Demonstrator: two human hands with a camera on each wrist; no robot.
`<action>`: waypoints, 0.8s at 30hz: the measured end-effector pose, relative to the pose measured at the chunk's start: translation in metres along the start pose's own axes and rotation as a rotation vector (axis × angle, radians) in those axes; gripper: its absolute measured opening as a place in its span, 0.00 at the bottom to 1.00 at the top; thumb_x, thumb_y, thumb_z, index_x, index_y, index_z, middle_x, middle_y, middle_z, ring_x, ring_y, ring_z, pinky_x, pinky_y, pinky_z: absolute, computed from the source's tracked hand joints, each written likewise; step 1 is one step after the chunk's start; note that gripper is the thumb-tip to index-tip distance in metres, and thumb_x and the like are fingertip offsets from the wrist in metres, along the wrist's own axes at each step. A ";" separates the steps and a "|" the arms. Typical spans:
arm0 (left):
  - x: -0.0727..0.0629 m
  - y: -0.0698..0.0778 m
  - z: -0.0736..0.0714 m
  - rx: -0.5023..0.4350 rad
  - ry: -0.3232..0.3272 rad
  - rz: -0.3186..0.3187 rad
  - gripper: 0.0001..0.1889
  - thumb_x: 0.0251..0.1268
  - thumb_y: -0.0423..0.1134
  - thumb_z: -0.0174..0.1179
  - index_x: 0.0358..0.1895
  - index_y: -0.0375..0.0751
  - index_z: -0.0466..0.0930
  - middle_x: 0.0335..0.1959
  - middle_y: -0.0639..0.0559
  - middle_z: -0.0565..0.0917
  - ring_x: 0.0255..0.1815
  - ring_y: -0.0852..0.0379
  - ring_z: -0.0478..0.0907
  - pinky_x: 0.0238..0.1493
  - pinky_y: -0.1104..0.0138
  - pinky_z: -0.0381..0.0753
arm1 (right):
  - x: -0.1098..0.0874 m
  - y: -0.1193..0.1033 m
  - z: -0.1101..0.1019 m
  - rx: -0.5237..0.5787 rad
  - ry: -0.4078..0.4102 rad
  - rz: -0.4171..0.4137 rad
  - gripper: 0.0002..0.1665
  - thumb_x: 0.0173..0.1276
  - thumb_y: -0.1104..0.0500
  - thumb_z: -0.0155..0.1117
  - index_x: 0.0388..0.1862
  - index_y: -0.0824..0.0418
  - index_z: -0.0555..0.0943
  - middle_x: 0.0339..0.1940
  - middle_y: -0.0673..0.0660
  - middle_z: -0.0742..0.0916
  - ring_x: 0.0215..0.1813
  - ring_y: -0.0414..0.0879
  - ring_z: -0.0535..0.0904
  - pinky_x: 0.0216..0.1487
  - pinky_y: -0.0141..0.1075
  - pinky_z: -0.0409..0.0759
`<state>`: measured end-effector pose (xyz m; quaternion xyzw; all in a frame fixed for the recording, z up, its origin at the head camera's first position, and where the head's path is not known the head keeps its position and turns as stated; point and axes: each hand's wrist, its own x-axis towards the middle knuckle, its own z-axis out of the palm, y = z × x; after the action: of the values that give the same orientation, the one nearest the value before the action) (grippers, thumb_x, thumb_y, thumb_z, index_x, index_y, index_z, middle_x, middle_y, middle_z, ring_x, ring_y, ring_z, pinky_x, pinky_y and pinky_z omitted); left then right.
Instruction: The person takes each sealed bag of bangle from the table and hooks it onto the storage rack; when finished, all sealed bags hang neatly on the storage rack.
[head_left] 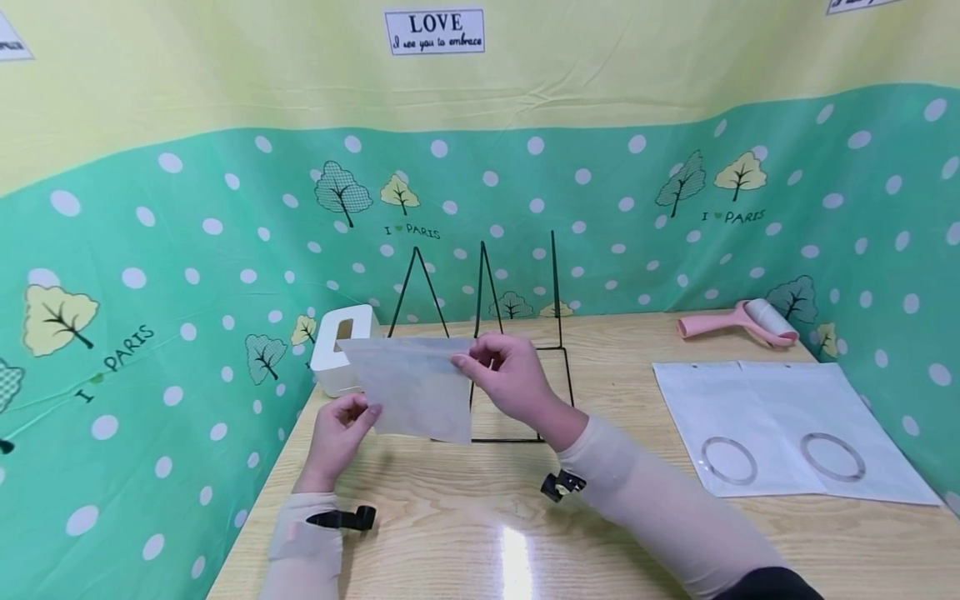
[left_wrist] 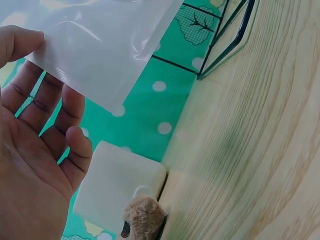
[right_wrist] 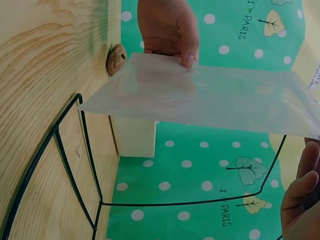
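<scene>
- Head: translucent plastic sheet mid-frame, just left of centre; left hand pinches its left edge, right hand its upper-right corner. Black wire rack behind; white box at left.
- Left wrist: sheet upper left, left hand gripping its edge.
- Right wrist: sheet spans middle to right; left hand top, right hand lower right.

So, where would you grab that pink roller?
Probably by its handle, coming from the left: it is slim, lies uncovered on the table and points left in the head view, while the fatter white roll sits at the other end.
</scene>
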<state>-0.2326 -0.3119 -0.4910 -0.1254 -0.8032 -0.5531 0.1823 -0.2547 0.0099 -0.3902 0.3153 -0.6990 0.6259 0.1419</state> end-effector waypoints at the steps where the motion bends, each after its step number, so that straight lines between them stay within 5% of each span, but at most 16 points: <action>1: 0.000 0.000 0.000 0.005 0.005 0.002 0.05 0.73 0.30 0.66 0.37 0.32 0.84 0.34 0.50 0.86 0.32 0.56 0.77 0.33 0.68 0.78 | 0.000 0.000 0.001 0.000 0.001 -0.001 0.09 0.71 0.57 0.75 0.29 0.55 0.88 0.21 0.49 0.83 0.22 0.47 0.71 0.21 0.34 0.69; 4: 0.000 0.001 -0.002 0.016 0.022 0.005 0.05 0.73 0.28 0.65 0.36 0.31 0.84 0.35 0.46 0.86 0.32 0.57 0.78 0.33 0.69 0.77 | 0.001 0.000 0.005 -0.013 0.009 0.000 0.07 0.71 0.56 0.75 0.31 0.54 0.90 0.21 0.49 0.82 0.22 0.47 0.71 0.21 0.35 0.69; 11: -0.003 0.035 -0.002 0.011 0.025 0.037 0.06 0.71 0.23 0.63 0.33 0.29 0.82 0.33 0.41 0.85 0.30 0.62 0.78 0.31 0.70 0.77 | 0.004 -0.002 0.011 -0.002 0.020 0.009 0.06 0.71 0.55 0.75 0.34 0.55 0.91 0.22 0.48 0.84 0.22 0.48 0.72 0.21 0.35 0.69; 17: 0.001 0.001 -0.005 -0.009 0.058 -0.011 0.07 0.72 0.23 0.62 0.32 0.31 0.82 0.31 0.48 0.82 0.30 0.62 0.77 0.31 0.71 0.77 | 0.006 -0.003 0.016 0.039 0.008 0.039 0.07 0.71 0.56 0.75 0.36 0.59 0.92 0.23 0.51 0.85 0.23 0.49 0.71 0.22 0.33 0.69; 24: 0.001 -0.002 -0.007 -0.023 0.085 -0.003 0.07 0.72 0.24 0.63 0.32 0.31 0.81 0.29 0.51 0.80 0.29 0.61 0.76 0.30 0.71 0.76 | 0.008 -0.004 0.020 0.049 -0.010 0.045 0.06 0.72 0.57 0.74 0.36 0.58 0.91 0.24 0.50 0.85 0.24 0.46 0.72 0.24 0.33 0.71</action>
<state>-0.2331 -0.3193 -0.4904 -0.1027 -0.7886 -0.5674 0.2137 -0.2544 -0.0120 -0.3862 0.3058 -0.6910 0.6446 0.1164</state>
